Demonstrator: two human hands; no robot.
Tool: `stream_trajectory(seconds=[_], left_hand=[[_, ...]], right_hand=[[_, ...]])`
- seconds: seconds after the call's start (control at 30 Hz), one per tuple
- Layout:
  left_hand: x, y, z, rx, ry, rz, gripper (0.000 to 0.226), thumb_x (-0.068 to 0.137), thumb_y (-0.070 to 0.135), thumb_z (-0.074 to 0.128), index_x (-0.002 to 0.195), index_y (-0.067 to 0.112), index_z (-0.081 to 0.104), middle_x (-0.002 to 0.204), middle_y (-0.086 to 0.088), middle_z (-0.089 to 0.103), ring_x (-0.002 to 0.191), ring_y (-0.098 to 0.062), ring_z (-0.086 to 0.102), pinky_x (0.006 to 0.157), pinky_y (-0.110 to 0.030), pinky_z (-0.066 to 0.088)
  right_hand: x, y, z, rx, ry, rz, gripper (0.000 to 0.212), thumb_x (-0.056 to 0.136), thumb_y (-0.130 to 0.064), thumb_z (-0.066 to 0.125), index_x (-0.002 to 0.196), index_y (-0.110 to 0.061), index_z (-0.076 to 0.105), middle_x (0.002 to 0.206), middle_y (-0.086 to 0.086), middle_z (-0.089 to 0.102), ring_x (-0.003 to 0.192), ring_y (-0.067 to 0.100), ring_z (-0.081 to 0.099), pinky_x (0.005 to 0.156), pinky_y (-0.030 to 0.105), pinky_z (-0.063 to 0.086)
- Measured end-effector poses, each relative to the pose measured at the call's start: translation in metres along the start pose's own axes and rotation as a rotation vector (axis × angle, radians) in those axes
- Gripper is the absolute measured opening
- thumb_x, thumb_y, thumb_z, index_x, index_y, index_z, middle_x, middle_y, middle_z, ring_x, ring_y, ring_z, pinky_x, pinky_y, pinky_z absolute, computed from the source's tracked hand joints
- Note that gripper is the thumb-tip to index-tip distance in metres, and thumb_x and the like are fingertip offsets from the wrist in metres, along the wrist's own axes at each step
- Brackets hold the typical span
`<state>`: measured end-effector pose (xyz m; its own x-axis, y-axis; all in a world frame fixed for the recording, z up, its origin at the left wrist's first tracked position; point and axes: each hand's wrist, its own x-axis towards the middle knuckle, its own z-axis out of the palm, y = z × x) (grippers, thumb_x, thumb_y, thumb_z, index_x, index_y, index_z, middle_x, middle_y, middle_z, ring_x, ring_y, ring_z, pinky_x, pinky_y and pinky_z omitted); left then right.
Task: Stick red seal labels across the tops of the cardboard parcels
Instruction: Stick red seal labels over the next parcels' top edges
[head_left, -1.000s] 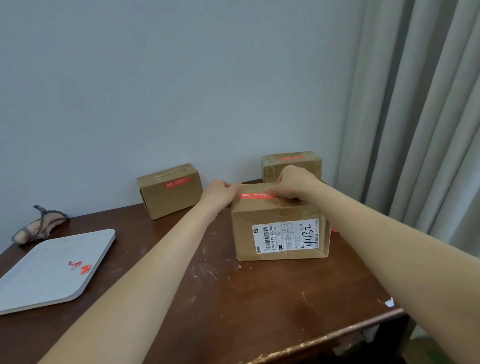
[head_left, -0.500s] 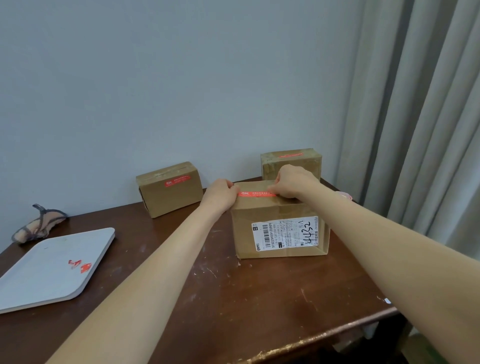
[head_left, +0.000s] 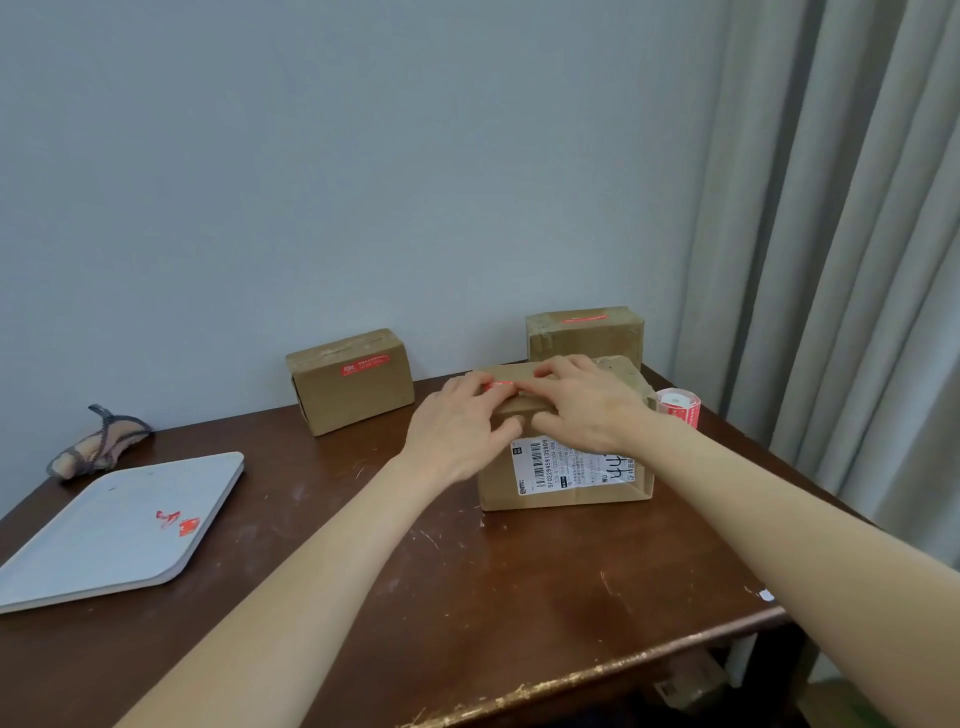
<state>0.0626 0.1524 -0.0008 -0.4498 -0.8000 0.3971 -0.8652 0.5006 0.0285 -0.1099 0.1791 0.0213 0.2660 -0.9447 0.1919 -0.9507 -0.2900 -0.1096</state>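
Cardboard like this looks light and fairly stiff, so the near parcel (head_left: 571, 467), standing toward the right edge of the table (head_left: 493, 597) with its white shipping label facing the front edge, would probably slide or tip under a sideways push. It is best steadied from above or by its two short ends. The red seal label (head_left: 501, 385) is thin, limp and sticky, the sort that creases if rubbed unevenly, and only a short strip of it shows on the parcel's top between the hands. The left hand (head_left: 462, 431) lies with its fingers flat over the label's left part, thumb down on the front face. The right hand (head_left: 587, 405) covers the rest, fingers laid fairly straight across the top, thumb likewise on the front. Neither grips anything; both press, and I judge the label is being smoothed down. Just beside the parcel, by the right edge, stands a roll of red labels (head_left: 678, 408), close to the right wrist and easy to knock. At the back right corner a second parcel (head_left: 584, 338) carries a red strip on its top. A third parcel (head_left: 350, 389) near the back edge, well apart to the left, has its red label on the face turned this way. A white tray (head_left: 78, 545) with red scraps (head_left: 179, 522) sits at the left edge, a mesh pouch (head_left: 98, 441) behind it. Curtains (head_left: 857, 260) hang to the right.
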Motion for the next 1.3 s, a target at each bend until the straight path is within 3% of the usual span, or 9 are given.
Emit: stream_trajectory(seconds=[0.17,0.33,0.5,0.7,0.83,0.93,1.17,1.3], left_hand=[[-0.004,-0.004,-0.001,-0.014,0.025,0.012,0.049,0.09,0.048,0.047,0.137,0.035,0.043,0.14,0.007,0.04,0.123,-0.013,0.045,0.088,-0.03,0.044],[-0.004,-0.005,-0.008,-0.11,0.047,-0.073,0.055,0.085,0.048,0.059,0.131,0.021,0.05,0.132,0.007,0.051,0.116,-0.013,0.051,0.091,-0.027,0.042],[0.0,-0.003,-0.008,-0.077,0.003,-0.048,0.067,0.081,0.054,0.061,0.138,0.025,0.04,0.13,0.001,0.046,0.117,-0.016,0.047,0.086,-0.028,0.043],[0.007,-0.006,-0.009,-0.047,-0.03,-0.101,0.074,0.073,0.061,0.065,0.131,0.018,0.049,0.122,0.002,0.048,0.111,-0.015,0.047,0.085,-0.029,0.044],[0.012,0.002,-0.01,0.068,-0.031,-0.04,0.08,0.073,0.067,0.06,0.139,0.03,0.037,0.132,-0.001,0.041,0.122,-0.019,0.039,0.088,-0.033,0.044],[0.015,0.007,-0.008,0.084,-0.059,-0.034,0.074,0.072,0.067,0.06,0.137,0.039,0.037,0.13,-0.001,0.04,0.122,-0.019,0.037,0.082,-0.031,0.043],[0.011,-0.001,-0.01,-0.042,-0.033,-0.112,0.074,0.072,0.061,0.067,0.13,0.018,0.051,0.123,0.003,0.046,0.11,-0.015,0.048,0.084,-0.03,0.046],[0.002,-0.002,-0.01,-0.049,0.025,-0.029,0.064,0.078,0.054,0.065,0.133,0.028,0.048,0.124,0.005,0.047,0.113,-0.014,0.046,0.083,-0.029,0.046]], right_hand=[[-0.004,0.007,0.004,-0.17,0.051,0.017,0.057,0.089,-0.056,0.049,0.142,-0.038,0.04,0.14,-0.002,0.043,0.13,0.024,0.034,0.103,0.039,0.034],[-0.003,0.016,-0.006,-0.164,0.046,0.1,0.059,0.08,-0.067,0.056,0.125,-0.028,0.057,0.127,-0.002,0.052,0.117,0.023,0.043,0.097,0.039,0.041],[0.004,0.011,-0.005,-0.178,0.005,0.099,0.082,0.071,-0.074,0.059,0.141,-0.039,0.037,0.127,0.004,0.046,0.119,0.025,0.042,0.098,0.041,0.039],[0.01,0.017,-0.005,-0.122,-0.007,0.162,0.086,0.063,-0.076,0.065,0.131,-0.027,0.052,0.122,0.004,0.047,0.113,0.023,0.045,0.094,0.037,0.041],[0.012,0.013,-0.007,-0.122,-0.038,0.135,0.094,0.062,-0.076,0.065,0.143,-0.039,0.036,0.129,0.005,0.042,0.12,0.025,0.042,0.096,0.04,0.041],[0.011,0.01,-0.004,-0.164,-0.04,0.117,0.087,0.064,-0.076,0.065,0.14,-0.046,0.037,0.124,0.005,0.043,0.117,0.025,0.041,0.098,0.039,0.035],[0.008,0.015,-0.006,-0.143,-0.003,0.153,0.08,0.064,-0.072,0.068,0.127,-0.025,0.056,0.119,0.002,0.051,0.11,0.022,0.049,0.093,0.04,0.044],[0.001,0.013,-0.008,-0.139,0.009,0.107,0.075,0.072,-0.068,0.065,0.139,-0.043,0.042,0.123,-0.001,0.049,0.113,0.021,0.047,0.089,0.036,0.042]])
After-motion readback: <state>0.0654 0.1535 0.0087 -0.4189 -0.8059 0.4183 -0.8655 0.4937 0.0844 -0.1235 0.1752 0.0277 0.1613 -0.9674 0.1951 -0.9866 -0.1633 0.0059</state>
